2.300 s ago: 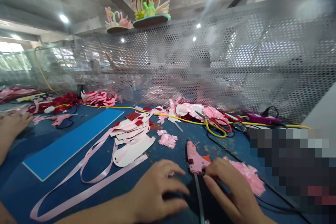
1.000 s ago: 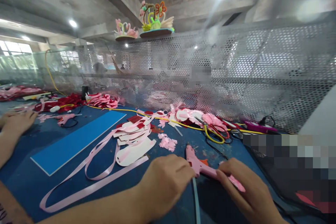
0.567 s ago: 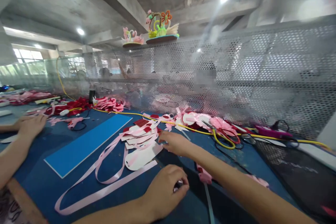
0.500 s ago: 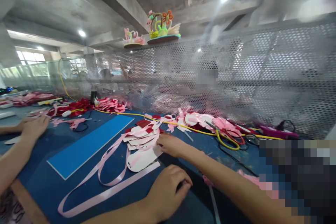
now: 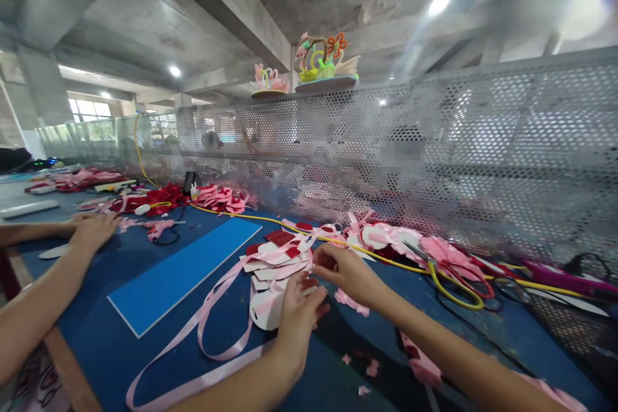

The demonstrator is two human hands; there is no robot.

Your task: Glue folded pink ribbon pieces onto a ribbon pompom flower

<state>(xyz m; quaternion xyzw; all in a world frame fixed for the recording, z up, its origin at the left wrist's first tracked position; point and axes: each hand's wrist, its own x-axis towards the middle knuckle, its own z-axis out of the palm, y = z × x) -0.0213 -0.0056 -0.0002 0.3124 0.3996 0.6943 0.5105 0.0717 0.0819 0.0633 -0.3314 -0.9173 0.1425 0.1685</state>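
Note:
A stack of white, shoe-sole-shaped card pieces (image 5: 265,310) with pink and red parts lies in the middle of the table. My right hand (image 5: 350,273) is at the stack's right edge, thumb and fingertips drawn together. What is between them is too small to make out. Just in front, my left hand (image 5: 297,315) hovers beside the stack's lower right, fingers bent but apart, covering part of the top piece. From the stack a long pink ribbon (image 5: 200,312) loops leftward and passes behind my left forearm.
Left of the stack lies a blue board (image 5: 183,277). A co-worker's hands (image 5: 94,232) rest at far left near a pink glue gun (image 5: 159,228). Yellow-handled scissors (image 5: 456,290), a yellow cable (image 5: 381,257) and pink pieces (image 5: 396,238) lie before the perforated metal screen (image 5: 299,141).
My left hand has moved up and forward to the stack, next to my right hand. My right hand's fingers have curled at the stack's edge. The view has shifted left.

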